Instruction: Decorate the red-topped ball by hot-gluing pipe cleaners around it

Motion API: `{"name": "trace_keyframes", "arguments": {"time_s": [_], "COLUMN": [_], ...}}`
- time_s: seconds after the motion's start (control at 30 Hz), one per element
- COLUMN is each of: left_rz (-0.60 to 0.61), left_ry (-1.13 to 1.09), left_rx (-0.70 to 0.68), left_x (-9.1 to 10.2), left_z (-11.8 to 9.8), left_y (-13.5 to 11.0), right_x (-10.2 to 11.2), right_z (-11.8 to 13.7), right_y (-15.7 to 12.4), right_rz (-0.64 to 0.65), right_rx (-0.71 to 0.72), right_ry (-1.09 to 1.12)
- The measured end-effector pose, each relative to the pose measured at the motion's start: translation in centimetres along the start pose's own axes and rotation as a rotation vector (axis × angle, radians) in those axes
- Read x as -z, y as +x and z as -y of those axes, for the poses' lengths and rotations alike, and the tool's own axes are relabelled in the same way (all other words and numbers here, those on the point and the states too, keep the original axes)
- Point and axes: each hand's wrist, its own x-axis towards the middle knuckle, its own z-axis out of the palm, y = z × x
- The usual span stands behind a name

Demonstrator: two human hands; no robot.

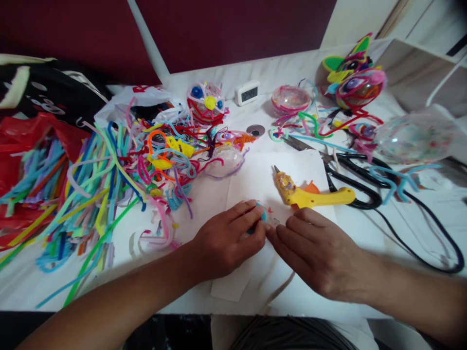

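Note:
My left hand [226, 237] is curled with its fingers closed round a small clear piece with a blue pipe cleaner bit [261, 212] on the white paper [255, 180]. My right hand [314, 248] lies right beside it, fingertips pressed against the same small piece. A yellow glue gun [310, 193] rests on the paper just beyond my right hand.
A big heap of coloured pipe cleaners [109, 175] covers the table's left half, beside a red bag [22, 141]. Black scissors [350, 170] and a black cord [430, 233] lie to the right. Decorated clear balls [206, 102], a small clock [247, 92] and a pipe-cleaner figure [355, 80] stand at the back.

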Motion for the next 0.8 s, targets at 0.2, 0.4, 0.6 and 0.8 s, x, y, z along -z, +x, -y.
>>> {"name": "trace_keyframes", "arguments": {"time_s": [0.2, 0.4, 0.6, 0.8], "left_rz": [0.038, 0.029, 0.018, -0.001], "left_ry": [0.033, 0.030, 0.020, 0.015], "left_rx": [-0.040, -0.043, -0.072, -0.087], "left_x": [0.04, -0.06, -0.01, 0.04], "left_z": [0.45, 0.67, 0.69, 0.84], "left_y": [-0.34, -0.53, -0.39, -0.16], "right_x": [-0.03, -0.04, -0.01, 0.01], "right_z": [0.07, 0.08, 0.08, 0.10], "right_y": [0.01, 0.04, 0.04, 0.05], "right_rz": [-0.009, -0.010, -0.008, -0.005], "right_rx": [0.002, 0.013, 0.013, 0.007], "right_ry": [0.009, -0.003, -0.001, 0.028]}}
